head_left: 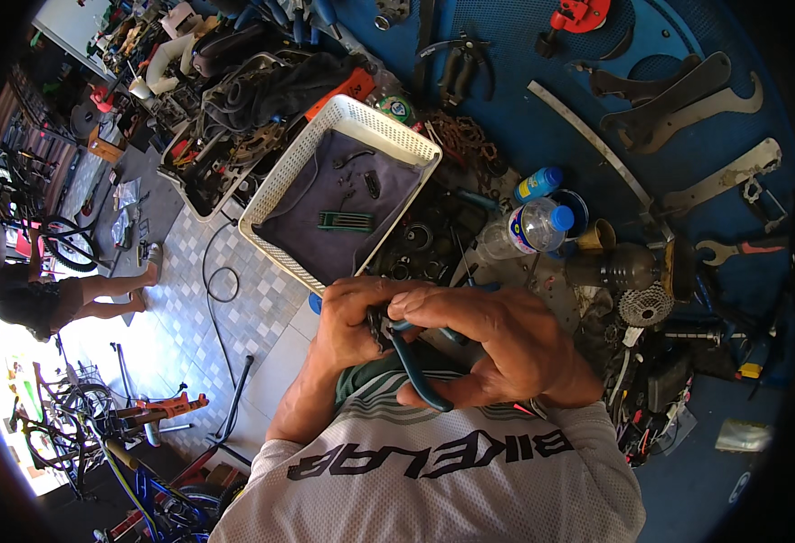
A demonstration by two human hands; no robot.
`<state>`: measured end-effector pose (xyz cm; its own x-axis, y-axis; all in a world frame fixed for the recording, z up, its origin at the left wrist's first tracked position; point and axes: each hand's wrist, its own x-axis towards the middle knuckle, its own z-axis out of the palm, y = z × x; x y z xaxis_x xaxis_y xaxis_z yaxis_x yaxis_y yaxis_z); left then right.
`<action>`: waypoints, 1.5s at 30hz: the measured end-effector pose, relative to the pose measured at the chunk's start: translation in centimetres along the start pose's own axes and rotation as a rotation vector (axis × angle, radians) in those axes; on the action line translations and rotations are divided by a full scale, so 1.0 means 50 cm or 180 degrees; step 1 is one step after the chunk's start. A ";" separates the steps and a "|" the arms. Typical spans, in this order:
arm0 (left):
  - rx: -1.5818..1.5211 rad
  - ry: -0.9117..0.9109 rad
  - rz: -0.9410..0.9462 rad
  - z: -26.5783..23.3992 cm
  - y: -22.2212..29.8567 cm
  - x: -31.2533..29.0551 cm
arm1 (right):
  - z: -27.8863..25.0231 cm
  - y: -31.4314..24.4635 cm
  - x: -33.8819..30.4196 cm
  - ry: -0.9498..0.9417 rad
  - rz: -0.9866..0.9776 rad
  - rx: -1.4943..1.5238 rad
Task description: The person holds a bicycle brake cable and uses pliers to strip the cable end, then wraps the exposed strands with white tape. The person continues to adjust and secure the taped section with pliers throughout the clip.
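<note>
In front of my chest, my right hand (497, 339) is closed around a pair of pliers (420, 378) with teal handles. The pliers' jaws meet a small dark metal part (377, 328), pinched in the fingers of my left hand (347, 319). Fingers hide most of that part, so its kind does not show. Just beyond my hands stands a white perforated plastic basket (388, 132), lined with a dark cloth (311, 195). On the cloth lie a green slotted part (345, 221), a dark oval part (372, 185), a curved lever (352, 158) and tiny bits.
Right of the basket are a clear bottle with a blue cap (528, 228), a smaller blue-capped bottle (539, 184) and a cassette sprocket (644, 308). Wrenches (700, 113) hang on a blue panel. At far left, a person (35, 290) stands near bicycles.
</note>
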<state>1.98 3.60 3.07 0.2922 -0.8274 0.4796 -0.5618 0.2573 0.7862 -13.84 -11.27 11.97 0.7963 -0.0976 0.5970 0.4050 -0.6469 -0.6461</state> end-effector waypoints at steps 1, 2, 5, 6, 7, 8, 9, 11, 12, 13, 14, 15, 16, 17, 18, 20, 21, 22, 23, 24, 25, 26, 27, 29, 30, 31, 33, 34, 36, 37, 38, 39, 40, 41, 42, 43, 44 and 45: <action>0.0017 0.0005 0.0006 0.000 0.000 0.000 | 0.001 0.000 0.000 0.0039 -0.0040 -0.0019; 0.0034 0.0021 0.0012 0.001 0.001 0.000 | 0.003 0.000 0.000 0.0075 -0.0052 -0.0029; 0.0007 0.0108 0.0006 0.003 0.003 0.001 | 0.007 -0.001 -0.001 0.0138 -0.0029 -0.0015; 0.0077 0.0091 0.0033 0.003 0.003 0.001 | 0.008 -0.001 -0.002 0.0130 0.0036 -0.0004; 0.0070 0.0094 0.0030 0.003 0.004 0.001 | 0.009 -0.002 -0.003 0.0140 0.0013 -0.0009; 0.0044 0.0092 0.0033 0.003 0.004 0.001 | 0.010 -0.004 -0.005 0.0128 0.0035 -0.0011; 0.0017 0.0090 0.0035 0.003 0.004 0.001 | 0.011 -0.005 -0.006 0.0129 0.0051 -0.0007; -0.0075 0.0076 0.0053 0.003 0.003 0.002 | 0.014 -0.004 -0.008 0.0158 0.0016 -0.0003; -0.0153 0.0044 -0.0003 0.003 0.002 0.002 | 0.015 -0.003 -0.008 0.0179 -0.0007 0.0002; -0.0229 0.0012 -0.0059 0.004 0.000 0.002 | 0.015 -0.004 -0.009 0.0153 0.0025 -0.0018; -0.0344 -0.0031 -0.0151 0.005 -0.001 0.002 | 0.015 -0.006 -0.011 0.0127 0.0058 -0.0036; -0.0329 -0.0014 -0.0142 0.006 -0.002 0.002 | 0.015 -0.007 -0.012 0.0101 0.0092 -0.0055; -0.0354 -0.0007 -0.0166 0.008 -0.004 0.002 | 0.014 -0.007 -0.014 0.0074 0.0105 -0.0053; -0.0377 0.0001 -0.0189 0.009 -0.005 0.001 | 0.014 -0.008 -0.015 0.0047 0.0118 -0.0050; -0.0362 0.0013 -0.0197 0.010 -0.005 0.001 | 0.013 -0.008 -0.016 0.0000 0.0148 -0.0037; -0.0331 0.0037 -0.0213 0.010 -0.006 -0.001 | 0.013 -0.007 -0.017 -0.0014 0.0113 -0.0055; -0.0302 0.0016 -0.0202 0.010 -0.006 -0.002 | 0.013 -0.006 -0.018 -0.0017 0.0114 -0.0051; -0.0273 -0.0005 -0.0189 0.009 -0.007 -0.002 | 0.013 -0.005 -0.018 -0.0012 0.0102 -0.0046; -0.0244 -0.0026 -0.0177 0.008 -0.007 -0.002 | 0.014 -0.005 -0.017 0.0006 0.0100 -0.0028; -0.0266 -0.0018 -0.0174 0.008 -0.007 -0.002 | 0.014 -0.005 -0.017 0.0029 0.0097 -0.0004; -0.0288 -0.0010 -0.0169 0.008 -0.006 -0.001 | 0.014 -0.004 -0.016 0.0018 0.0104 -0.0006; -0.0335 -0.0013 -0.0202 0.007 -0.006 0.000 | 0.013 -0.004 -0.015 0.0012 0.0110 0.0000; -0.0359 0.0007 -0.0164 0.008 -0.006 0.001 | 0.013 -0.003 -0.014 0.0022 0.0126 0.0031; -0.0491 0.0003 -0.0210 0.008 -0.005 0.003 | 0.014 -0.001 -0.011 0.0129 0.0046 0.0038; -0.0447 0.0008 -0.0197 0.008 -0.003 0.003 | 0.015 -0.001 -0.010 0.0149 0.0065 0.0071; -0.0429 -0.0005 -0.0233 0.007 -0.002 0.003 | 0.015 -0.001 -0.010 0.0161 0.0028 0.0065; -0.0420 -0.0021 -0.0277 0.006 0.001 0.004 | 0.014 -0.002 -0.011 0.0119 0.0071 0.0075; -0.0430 -0.0024 -0.0286 0.005 0.001 0.005 | 0.013 -0.003 -0.012 0.0087 0.0072 0.0065; -0.0401 -0.0025 -0.0288 0.004 0.003 0.006 | 0.012 -0.004 -0.013 0.0046 0.0085 0.0069; -0.0362 -0.0022 -0.0285 0.004 0.004 0.005 | 0.011 -0.004 -0.014 0.0025 0.0080 0.0065; -0.0360 -0.0026 -0.0313 0.003 0.006 0.005 | 0.012 -0.005 -0.014 0.0012 0.0083 0.0075; -0.0342 -0.0013 -0.0282 0.003 0.006 0.005 | 0.012 -0.005 -0.014 -0.0001 0.0099 0.0097; -0.0362 -0.0007 -0.0277 0.003 0.006 0.005 | 0.013 -0.005 -0.014 0.0010 0.0090 0.0075; -0.0382 -0.0003 -0.0272 0.003 0.006 0.005 | 0.013 -0.005 -0.014 0.0022 0.0094 0.0065; -0.0354 0.0004 -0.0253 0.003 0.006 0.005 | 0.014 -0.005 -0.014 0.0035 0.0097 0.0054; -0.0324 0.0012 -0.0235 0.003 0.006 0.005 | 0.014 -0.004 -0.014 0.0022 0.0086 0.0063; -0.0325 0.0012 -0.0238 0.003 0.006 0.005 | 0.015 -0.004 -0.013 0.0010 0.0075 0.0072; -0.0305 0.0021 -0.0209 0.004 0.005 0.005 | 0.015 -0.003 -0.013 0.0004 0.0082 0.0105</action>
<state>1.76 3.38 3.34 0.3311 -0.8408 0.4282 -0.4648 0.2496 0.8495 -14.11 -10.55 11.33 0.8062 -0.1148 0.5804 0.3990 -0.6188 -0.6766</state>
